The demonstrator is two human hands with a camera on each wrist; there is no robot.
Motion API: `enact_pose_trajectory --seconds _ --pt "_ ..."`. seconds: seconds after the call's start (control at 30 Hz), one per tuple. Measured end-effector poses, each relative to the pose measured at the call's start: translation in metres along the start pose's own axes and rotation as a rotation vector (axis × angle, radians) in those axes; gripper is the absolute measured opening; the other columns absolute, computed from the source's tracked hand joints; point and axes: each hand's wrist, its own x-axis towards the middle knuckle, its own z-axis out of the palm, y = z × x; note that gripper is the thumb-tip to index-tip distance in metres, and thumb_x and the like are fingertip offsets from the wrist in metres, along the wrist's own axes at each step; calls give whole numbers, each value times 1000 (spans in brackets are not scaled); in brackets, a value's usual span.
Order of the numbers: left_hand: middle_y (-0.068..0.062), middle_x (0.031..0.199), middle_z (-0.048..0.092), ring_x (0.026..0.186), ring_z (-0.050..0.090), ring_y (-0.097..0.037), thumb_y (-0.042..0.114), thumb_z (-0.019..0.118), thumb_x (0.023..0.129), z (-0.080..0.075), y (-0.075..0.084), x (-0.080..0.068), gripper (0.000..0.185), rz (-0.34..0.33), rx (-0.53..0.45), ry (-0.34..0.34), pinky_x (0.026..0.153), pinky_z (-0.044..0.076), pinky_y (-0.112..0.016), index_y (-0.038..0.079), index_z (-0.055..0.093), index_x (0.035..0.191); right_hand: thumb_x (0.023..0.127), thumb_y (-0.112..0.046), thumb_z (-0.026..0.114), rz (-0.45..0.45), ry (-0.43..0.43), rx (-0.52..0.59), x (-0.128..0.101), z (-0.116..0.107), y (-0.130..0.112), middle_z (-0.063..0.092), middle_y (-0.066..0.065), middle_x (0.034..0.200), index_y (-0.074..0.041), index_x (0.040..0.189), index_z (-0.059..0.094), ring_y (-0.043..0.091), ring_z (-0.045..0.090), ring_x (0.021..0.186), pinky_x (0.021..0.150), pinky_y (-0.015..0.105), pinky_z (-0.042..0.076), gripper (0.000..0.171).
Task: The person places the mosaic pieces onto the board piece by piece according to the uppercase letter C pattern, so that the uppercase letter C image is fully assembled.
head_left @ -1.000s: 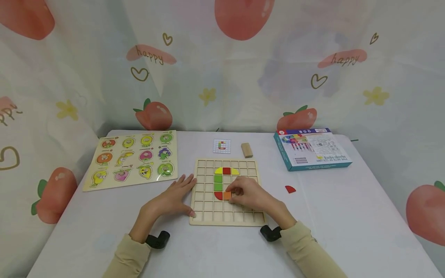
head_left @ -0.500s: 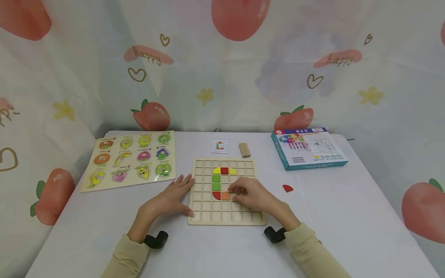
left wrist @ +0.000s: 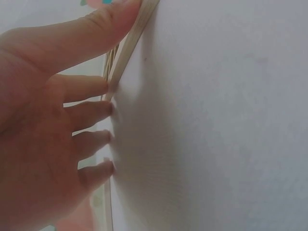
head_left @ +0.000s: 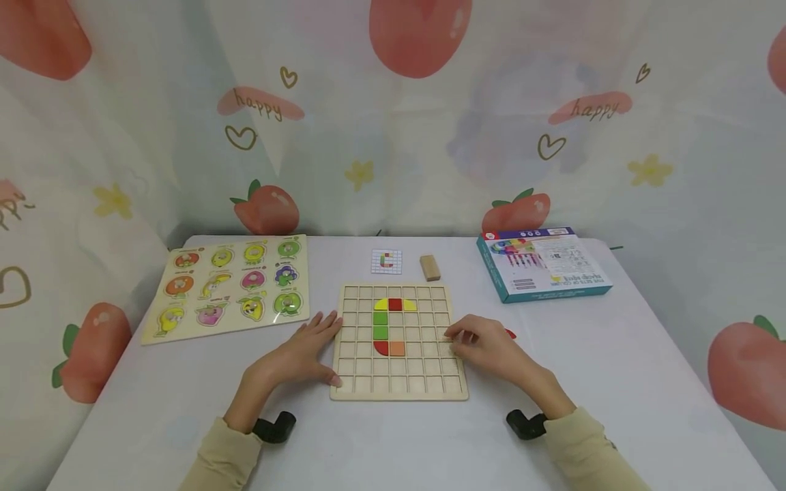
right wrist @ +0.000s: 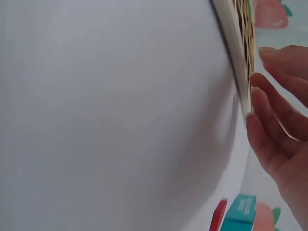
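Observation:
A wooden grid board (head_left: 399, 385) lies on the table. In its cells sit two yellow quarter-rounds (head_left: 409, 305), a red square (head_left: 396, 305), green squares (head_left: 381, 333), a red quarter-round (head_left: 381, 348) and an orange square (head_left: 397, 348), forming a C shape. With fingers spread, my left hand (head_left: 301, 358) rests against the board's left edge, thumb at the near corner. My right hand (head_left: 491, 344) hovers by the board's right edge, fingers loosely bent and holding nothing. Behind it, a loose red quarter-round (head_left: 512, 333) is mostly hidden; the right wrist view shows that red piece (right wrist: 219, 216) too.
Beyond the board lie a small pattern card (head_left: 386, 262) and a plain wooden block (head_left: 430, 268). A fruit puzzle board (head_left: 233, 286) occupies the back left. At the back right is a teal-edged box (head_left: 543, 266). A printed curtain hangs behind the table.
My right hand has let go of the orange square, now flat in its cell, and moved right toward the loose red quarter-round. The left hand has stayed at the board's edge.

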Motion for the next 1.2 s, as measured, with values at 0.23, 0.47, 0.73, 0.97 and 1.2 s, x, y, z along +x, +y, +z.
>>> enact_pose_trajectory --seconds 0.23,0.47,0.73,0.97,1.2 --pt "-13 172 16 160 4 -38 31 91 76 -2 -1 -1 110 22 -4 -5 130 7 -56 4 29 162 89 -3 76 48 54 -60 -13 -20 21 72 0 98 -9 108 76 13 56 81 70 22 51 20" --pt "-15 172 16 160 5 -40 33 91 75 -2 -4 -2 111 51 -17 -3 130 7 -56 2 29 161 91 -5 75 128 90 -90 -19 -36 36 71 4 101 -7 110 75 17 58 85 72 19 52 20" --pt "-14 173 14 160 3 -39 34 91 76 -2 -3 -1 110 44 -7 -11 130 6 -55 3 28 162 91 -11 77 206 73 -103 -22 -46 51 68 9 104 -3 115 70 21 57 89 73 20 52 26" --pt "-14 172 16 160 4 -39 32 91 76 -3 -1 -1 110 30 2 0 130 7 -56 4 29 162 91 -17 79 249 19 -112 -21 -49 62 64 11 102 0 117 69 20 54 86 67 19 50 32" --pt "-15 172 15 160 4 -40 31 91 75 -2 -3 -2 110 40 -14 0 130 7 -56 2 29 161 91 -15 78 274 3 -99 -21 -45 65 62 7 93 -1 110 66 19 53 80 63 20 47 27"
